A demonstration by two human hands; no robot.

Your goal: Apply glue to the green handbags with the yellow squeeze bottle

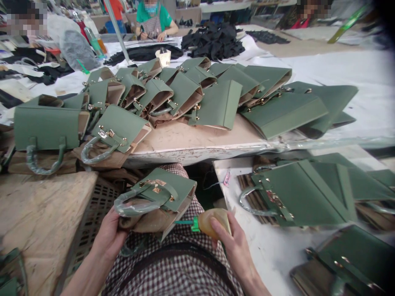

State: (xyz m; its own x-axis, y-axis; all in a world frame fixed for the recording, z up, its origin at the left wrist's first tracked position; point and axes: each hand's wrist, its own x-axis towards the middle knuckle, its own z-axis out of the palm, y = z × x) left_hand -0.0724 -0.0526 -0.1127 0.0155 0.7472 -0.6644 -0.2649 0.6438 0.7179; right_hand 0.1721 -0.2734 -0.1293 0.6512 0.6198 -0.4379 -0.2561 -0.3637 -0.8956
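Observation:
A green handbag (182, 185) with gold clasps and a plastic-wrapped handle lies over my lap, its brown lining showing toward me. My left hand (112, 232) grips the bag at its lining side, fingers partly hidden behind it. In my right hand (230, 232) is a squeeze bottle (212, 220) of yellowish liquid, held on its side. The bottle's green nozzle points left, and its thin tip reaches the open side edge of the bag. Whether any liquid is coming out cannot be made out.
Several green handbags (219, 105) lie in rows on the table ahead. More bags (302, 193) rest on a white surface at right. A brown board (43, 213) and plastic crate (89, 222) are at left. Black pieces (212, 41) and a person in green (154, 20) are farther back.

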